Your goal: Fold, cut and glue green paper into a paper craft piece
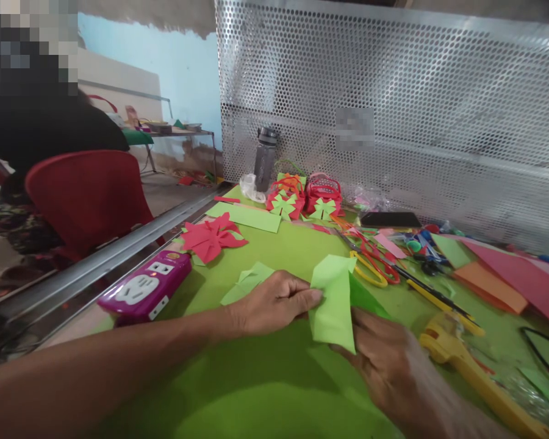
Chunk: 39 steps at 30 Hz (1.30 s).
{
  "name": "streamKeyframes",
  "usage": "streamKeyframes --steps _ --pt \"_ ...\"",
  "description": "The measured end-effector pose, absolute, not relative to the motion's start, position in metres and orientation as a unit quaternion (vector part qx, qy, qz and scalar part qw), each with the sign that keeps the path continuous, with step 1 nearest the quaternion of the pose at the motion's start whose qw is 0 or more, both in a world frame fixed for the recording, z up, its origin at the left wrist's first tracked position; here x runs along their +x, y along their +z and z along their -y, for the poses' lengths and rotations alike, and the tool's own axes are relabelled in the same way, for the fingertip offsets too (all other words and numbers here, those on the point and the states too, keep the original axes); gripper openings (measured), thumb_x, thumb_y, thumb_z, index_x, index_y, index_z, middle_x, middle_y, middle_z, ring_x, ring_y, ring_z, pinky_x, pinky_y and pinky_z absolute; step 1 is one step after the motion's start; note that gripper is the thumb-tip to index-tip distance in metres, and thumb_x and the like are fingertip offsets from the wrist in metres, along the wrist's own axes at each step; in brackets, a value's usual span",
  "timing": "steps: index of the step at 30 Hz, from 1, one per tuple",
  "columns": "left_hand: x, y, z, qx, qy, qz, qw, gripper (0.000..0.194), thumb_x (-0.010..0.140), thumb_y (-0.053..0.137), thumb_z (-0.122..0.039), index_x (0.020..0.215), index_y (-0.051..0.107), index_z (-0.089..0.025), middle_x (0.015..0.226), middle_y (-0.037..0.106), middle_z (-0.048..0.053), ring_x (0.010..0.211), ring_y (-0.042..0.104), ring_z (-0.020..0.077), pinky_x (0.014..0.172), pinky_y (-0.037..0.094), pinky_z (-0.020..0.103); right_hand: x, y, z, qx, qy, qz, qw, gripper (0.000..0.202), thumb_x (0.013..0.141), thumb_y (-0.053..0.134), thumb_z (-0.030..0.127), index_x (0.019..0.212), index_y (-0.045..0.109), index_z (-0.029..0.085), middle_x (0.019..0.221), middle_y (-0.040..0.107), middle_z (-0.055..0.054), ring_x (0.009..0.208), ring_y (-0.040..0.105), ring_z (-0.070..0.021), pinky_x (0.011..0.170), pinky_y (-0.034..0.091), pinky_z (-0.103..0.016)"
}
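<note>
A folded piece of light green paper [333, 299] is held up between both hands above the green tabletop [238, 378]. My left hand [274, 302] pinches its left edge between thumb and fingers. On the other side, my right hand [379, 353] grips the lower right part, its fingers partly hidden behind the paper. A darker green flap [366, 299] shows behind the fold. Just beyond my left hand lie cut light green paper pieces [251, 280]. Farther off to the left rests a red paper flower [213, 238].
A purple power strip [149, 283] lies at left. Scissors [370, 268], a yellow-black cutter [443, 305] and a yellow glue gun [466, 360] lie at right. Behind stand small red paper baskets [286, 198] and a bottle [265, 158] against a perforated metal panel [393, 73]. A person sits left.
</note>
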<state>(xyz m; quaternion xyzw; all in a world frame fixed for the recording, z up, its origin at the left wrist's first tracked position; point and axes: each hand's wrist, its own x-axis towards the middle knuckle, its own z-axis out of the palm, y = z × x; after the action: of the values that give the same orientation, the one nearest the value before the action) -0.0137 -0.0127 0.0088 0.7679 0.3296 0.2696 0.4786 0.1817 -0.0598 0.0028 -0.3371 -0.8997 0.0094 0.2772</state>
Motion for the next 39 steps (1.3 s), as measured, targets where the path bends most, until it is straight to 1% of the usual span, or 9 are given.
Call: streamKeyframes --steps 3,5,9,12,20,26,31,36,39 --pt "-0.011 0.007 0.016 0.796 0.306 -0.337 0.398 0.041 0.088 0.037 -0.036 0.053 0.027 -0.018 0.050 0.022 -0.007 0.045 0.022 0.0061 0.042 0.018 0.020 0.183 0.001 0.059 -0.334 0.074 0.891 0.297 0.028 0.078 0.046 0.004 0.093 0.054 0.026 0.074 0.057 0.000 0.064 0.055 -0.0156 0.055 0.039 -0.025" --pt "-0.008 0.004 0.019 0.815 0.320 -0.348 0.336 0.039 0.088 0.037 -0.032 0.053 0.026 -0.018 0.049 0.020 -0.007 0.045 0.020 0.0063 0.043 0.017 0.021 0.182 0.001 0.060 -0.327 0.084 0.891 0.302 0.028 0.078 0.046 0.004 0.091 0.055 0.026 0.074 0.056 0.001 0.064 0.054 -0.0154 0.054 0.037 -0.025" --pt "-0.003 -0.001 0.024 0.826 0.330 -0.379 0.254 0.036 0.086 0.038 -0.027 0.053 0.025 -0.018 0.047 0.023 -0.007 0.043 0.021 0.0063 0.044 0.017 0.023 0.180 0.001 0.061 -0.333 0.084 0.894 0.289 0.017 0.081 0.045 0.008 0.080 0.054 0.022 0.073 0.056 -0.001 0.062 0.052 -0.0162 0.053 0.036 -0.026" --pt "-0.002 0.000 0.025 0.835 0.315 -0.390 0.227 0.034 0.085 0.039 -0.025 0.053 0.027 -0.018 0.047 0.026 -0.006 0.042 0.024 0.0062 0.045 0.018 0.023 0.180 0.001 0.060 -0.345 0.052 0.895 0.277 0.015 0.082 0.045 0.010 0.072 0.052 0.020 0.066 0.052 -0.001 0.057 0.049 -0.0160 0.051 0.033 -0.026" --pt "-0.012 0.011 0.017 0.869 0.236 -0.341 0.270 0.033 0.083 0.040 -0.020 0.054 0.026 -0.018 0.048 0.024 -0.007 0.044 0.025 0.0061 0.043 0.018 0.021 0.185 0.002 0.058 -0.339 -0.001 0.897 0.282 0.016 0.081 0.047 0.008 0.070 0.049 0.019 0.063 0.048 0.001 0.055 0.045 -0.0139 0.050 0.029 -0.026" --pt "-0.015 0.008 0.014 0.882 0.219 -0.310 0.281 0.024 0.072 0.042 -0.007 0.055 0.029 -0.018 0.048 0.026 -0.007 0.044 0.025 0.0058 0.043 0.017 0.021 0.184 0.005 0.056 -0.354 -0.026 0.894 0.275 0.017 0.081 0.048 0.011 0.066 0.050 0.019 0.059 0.046 0.002 0.052 0.043 -0.0141 0.050 0.027 -0.027" --pt "-0.016 0.008 0.012 0.879 0.212 -0.307 0.296 0.020 0.064 0.042 -0.004 0.055 0.032 -0.018 0.050 0.030 -0.007 0.046 0.027 0.0061 0.043 0.019 0.019 0.185 0.004 0.054 -0.372 -0.024 0.893 0.251 0.022 0.081 0.046 0.010 0.061 0.048 0.019 0.057 0.045 0.001 0.051 0.042 -0.0140 0.049 0.025 -0.027" --pt "-0.017 0.004 0.010 0.875 0.207 -0.308 0.312 0.014 0.059 0.043 -0.003 0.058 0.043 -0.017 0.053 0.039 -0.006 0.049 0.035 0.0070 0.046 0.024 0.018 0.185 0.001 0.052 -0.379 -0.024 0.896 0.228 0.020 0.081 0.047 0.012 0.063 0.051 0.019 0.056 0.048 0.001 0.051 0.044 -0.0139 0.049 0.026 -0.027" --pt "-0.018 0.010 0.008 0.847 0.198 -0.309 0.384 0.015 0.066 0.041 -0.004 0.066 0.051 -0.016 0.059 0.045 -0.005 0.053 0.038 0.0078 0.048 0.027 0.018 0.184 0.000 0.052 -0.395 -0.024 0.896 0.203 0.021 0.080 0.049 0.010 0.061 0.052 0.018 0.056 0.049 0.001 0.051 0.046 -0.0136 0.049 0.026 -0.026"
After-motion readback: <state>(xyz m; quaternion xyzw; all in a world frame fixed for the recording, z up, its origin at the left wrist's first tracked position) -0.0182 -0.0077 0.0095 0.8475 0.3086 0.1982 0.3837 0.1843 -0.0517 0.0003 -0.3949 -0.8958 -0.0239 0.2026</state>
